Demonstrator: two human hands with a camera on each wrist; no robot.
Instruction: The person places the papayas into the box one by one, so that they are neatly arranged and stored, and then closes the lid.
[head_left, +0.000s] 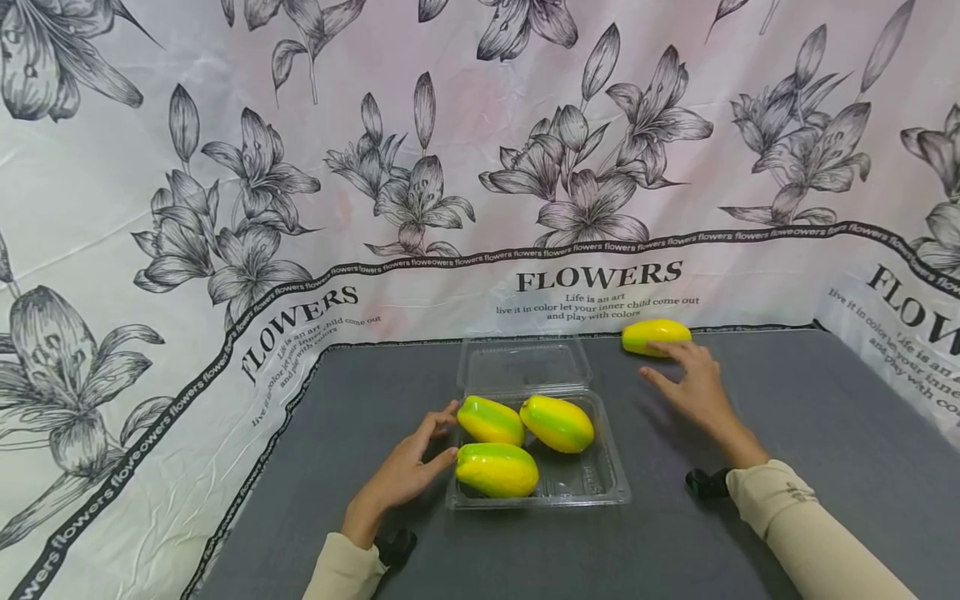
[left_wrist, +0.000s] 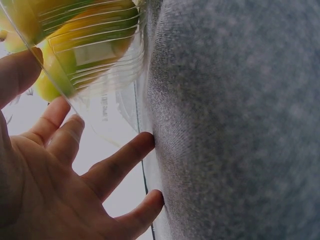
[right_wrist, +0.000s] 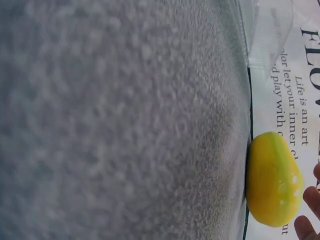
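Observation:
A clear plastic clamshell box (head_left: 577,483) lies on the grey surface with its lid (head_left: 525,367) laid back. Inside are three yellow-green papayas: one at upper left (head_left: 491,420), one at right (head_left: 558,424) and one at the front (head_left: 497,470). My left hand (head_left: 405,467) spreads its fingers along the box's left side; in the left wrist view its thumb and fingertips touch the clear wall. A fourth papaya (head_left: 654,337) lies at the back right, outside the box. My right hand (head_left: 693,385) reaches over it with fingers extended, not gripping it; a small gap shows in the right wrist view.
A white cloth (head_left: 420,300) printed with grey flowers and lettering hangs behind the grey table surface (head_left: 360,400) and along its sides. A black strap device (head_left: 705,483) is on the right wrist, and another (head_left: 397,548) on the left.

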